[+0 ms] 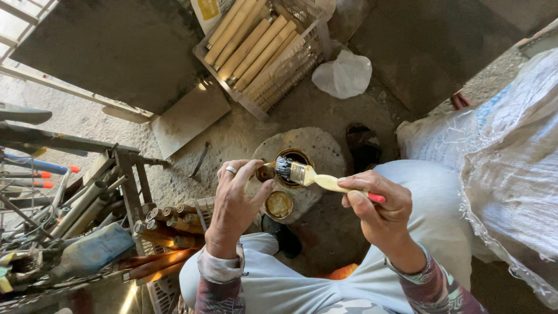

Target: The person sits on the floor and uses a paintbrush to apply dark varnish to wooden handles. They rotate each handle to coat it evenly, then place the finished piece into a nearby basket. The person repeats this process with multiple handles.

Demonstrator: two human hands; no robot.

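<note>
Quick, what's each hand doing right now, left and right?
Left hand: closed on the end of a short wooden stick.
Right hand: closed on a paintbrush, with its bristles at the stick's end, above the open can.

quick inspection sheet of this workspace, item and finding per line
surface: round stone slab on a rough concrete floor
job's things: paintbrush; open tin; lid; small wooden piece
clutter: crate of pale sticks; dark finished pieces; white bag; sack
grippers: left hand fingers grip the small piece; right hand holds the brush
cables: nothing seen
surroundings: metal rack with tools
</note>
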